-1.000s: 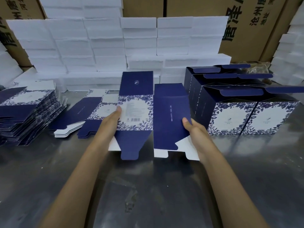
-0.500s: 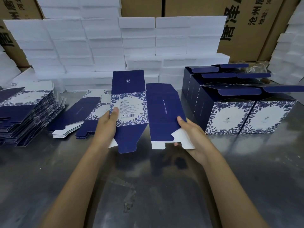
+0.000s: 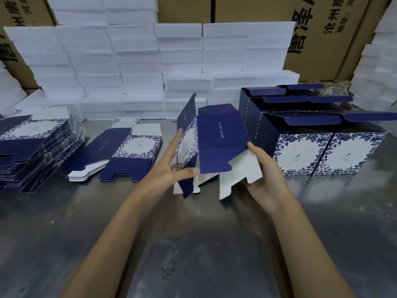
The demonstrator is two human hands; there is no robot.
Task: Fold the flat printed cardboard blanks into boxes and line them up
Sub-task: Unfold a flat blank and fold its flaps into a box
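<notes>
far left on the metal table (image 3: 193, 254) there's the big stack of flat blanks (image 3: 32, 151) waiting, then a smaller pile of blanks (image 3: 120, 155) just right of it, fanned out a bit. behind all of that is a wall of white foam blocks (image 3: 137, 61), with brown shipping cartons (image 3: 318, 29) behind those.

middle of the view is the one i'm on. my left hand (image 3: 169, 166) is on the floral panel side of the half-opened blank (image 3: 214, 143), fingers mostly straight and spread along that panel, thumb pressing in near the bottom edge of the navy panel. so it's more of a flat push than a real grab. my right hand (image 3: 266, 177) is curled round the white bottom flaps on the right edge, thumb up top at the corner of the navy panel. the blank is up off the table, squared partway into a tube, bottom flaps hanging loose.

so i'd say this is the popping-it-open step. next i reckon it needs squaring up fully, then tucking those bottom flaps in so the base locks.

right side: the finished boxes (image 3: 322, 147) sit in rows, lids open, and this one should go beside them.
</notes>
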